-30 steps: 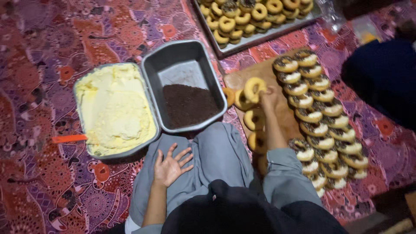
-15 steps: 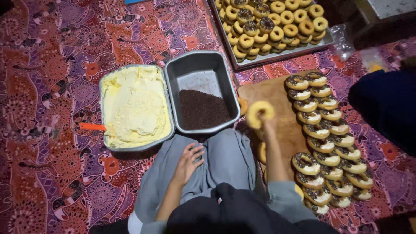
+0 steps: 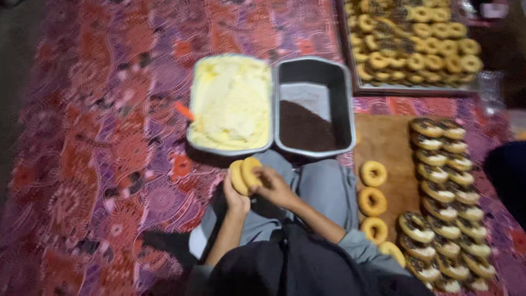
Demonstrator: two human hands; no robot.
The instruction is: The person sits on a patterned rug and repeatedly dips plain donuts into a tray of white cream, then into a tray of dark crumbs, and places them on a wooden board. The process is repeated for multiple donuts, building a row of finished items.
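Observation:
Both hands meet in front of my lap. My left hand [image 3: 234, 196] and my right hand [image 3: 274, 186] hold two plain doughnuts [image 3: 245, 175] stacked side by side, just below the near edge of a metal tray of yellow cream [image 3: 233, 102]. To its right stands a metal tray of dark chocolate sprinkles [image 3: 307, 129]. An orange handle [image 3: 184, 111] sticks out of the cream at its left side.
A wooden board [image 3: 385, 143] at the right carries plain doughnuts [image 3: 372, 201] and rows of topped doughnuts [image 3: 445, 164]. A large tray of doughnuts [image 3: 411, 41] lies at the back right. A patterned red cloth [image 3: 98, 159] covers the floor. A dark shape [image 3: 507, 175] is at the right edge.
My right hand carried a doughnut from the board leftwards to my lap. My left hand rose from my knee to meet it. The view has swung left.

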